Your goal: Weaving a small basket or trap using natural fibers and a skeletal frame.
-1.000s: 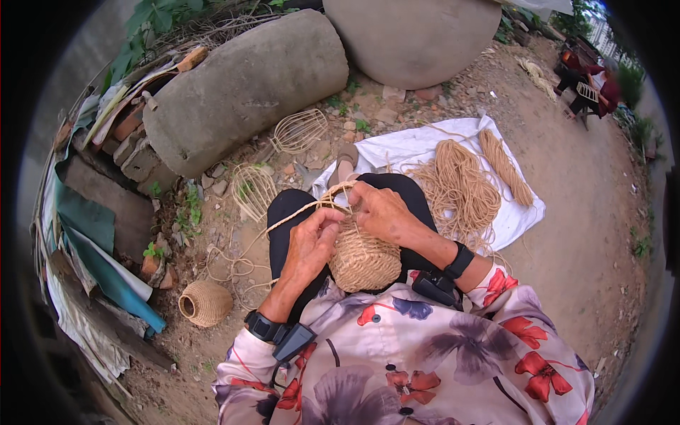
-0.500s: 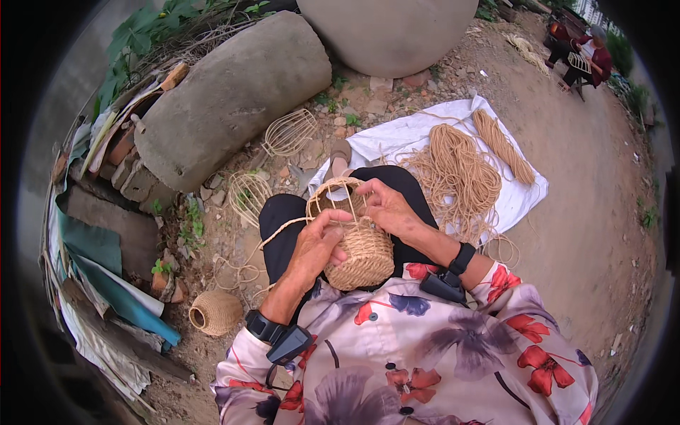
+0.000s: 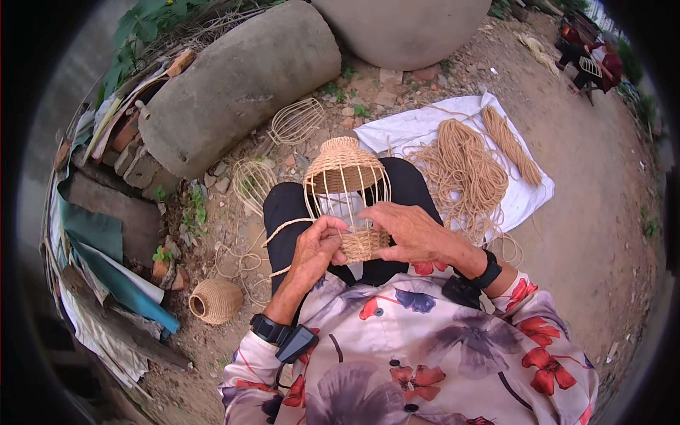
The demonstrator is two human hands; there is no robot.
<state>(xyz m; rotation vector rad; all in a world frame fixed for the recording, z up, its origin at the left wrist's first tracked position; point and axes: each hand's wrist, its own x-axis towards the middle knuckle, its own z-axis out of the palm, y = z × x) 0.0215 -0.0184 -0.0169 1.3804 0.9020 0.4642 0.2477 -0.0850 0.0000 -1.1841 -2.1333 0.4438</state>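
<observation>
A half-woven basket (image 3: 343, 157) rests between my knees, its narrow woven neck pointing away from me. Bare pale ribs run from that woven end to a second woven band (image 3: 363, 246) close to my body. My left hand (image 3: 316, 244) grips the left side of this band, thumb and fingers bent together. Around the band's right side is my right hand (image 3: 414, 232), its thumb low and fingers over the ribs. A twisted straw cord (image 3: 287, 228) trails leftward from near my left hand. What the fingertips press on is partly hidden.
A white sheet (image 3: 382, 133) on the right bears a loose cord heap (image 3: 457, 166) and a tied cord bundle (image 3: 510, 145). Bare rib frames (image 3: 296, 122) and a finished small basket (image 3: 219, 301) lie left. Beyond is a concrete cylinder (image 3: 244, 88). A person (image 3: 602, 64) sits far right.
The basket has been tipped, so its neck now points away and the open ribs show. My right hand has shifted from the upper ribs down to the near band's right side.
</observation>
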